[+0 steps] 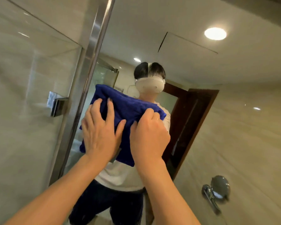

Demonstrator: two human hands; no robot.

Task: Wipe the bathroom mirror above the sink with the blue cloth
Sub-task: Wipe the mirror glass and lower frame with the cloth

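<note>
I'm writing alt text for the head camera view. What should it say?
Two bare hands press a blue cloth against a bathroom mirror: the left hand flat with fingers spread, the right hand gripping its edge. The mirror's metal frame runs along its left side.

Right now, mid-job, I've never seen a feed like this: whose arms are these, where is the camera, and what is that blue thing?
There is no machine here. The single picture comes from a camera worn on a person's head, looking forward at their own bare arms. They stand facing the mirror, so the figure in front is only their reflection. The left hand lies flat with spread fingers on the blue cloth, pressing it to the glass. The right hand bunches the cloth's right edge in a closed grip. The metal strip on the left is the mirror's edge, with tiled wall beyond it. The sink is out of view.
</note>
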